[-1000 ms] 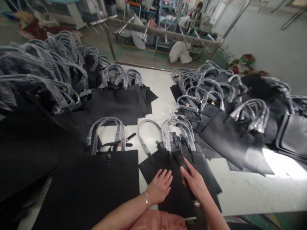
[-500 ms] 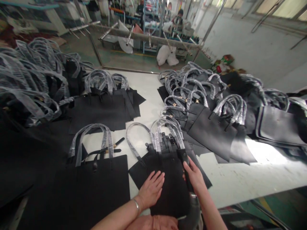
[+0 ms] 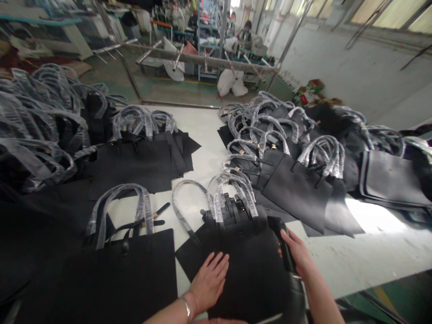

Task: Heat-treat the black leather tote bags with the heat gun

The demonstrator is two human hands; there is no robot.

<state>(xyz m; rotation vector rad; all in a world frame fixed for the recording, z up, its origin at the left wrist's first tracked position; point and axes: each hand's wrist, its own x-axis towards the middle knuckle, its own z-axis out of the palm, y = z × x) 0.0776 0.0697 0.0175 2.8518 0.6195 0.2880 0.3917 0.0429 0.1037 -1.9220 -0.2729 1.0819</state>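
Observation:
My left hand [image 3: 208,282] lies flat, fingers together, on a black tote bag [image 3: 249,261] at the near edge of the white table [image 3: 357,261]. The bag's handles, wrapped in clear plastic [image 3: 229,193], point away from me. My right hand [image 3: 297,256] is closed round a black handheld tool [image 3: 282,243] whose tip hovers over the bag's right side. A dark hose runs from the tool down toward me.
Another black tote [image 3: 111,274] lies to the left with a loose strap [image 3: 158,215] by its handles. Piles of black bags with wrapped handles crowd the left [image 3: 40,121], the middle back [image 3: 145,144] and the right [image 3: 290,166]. A metal rail [image 3: 202,58] crosses behind the table.
My right hand has carried the tool rightward across the bag, toward its right edge. The left hand has stayed flat on the bag. The view has tilted upward.

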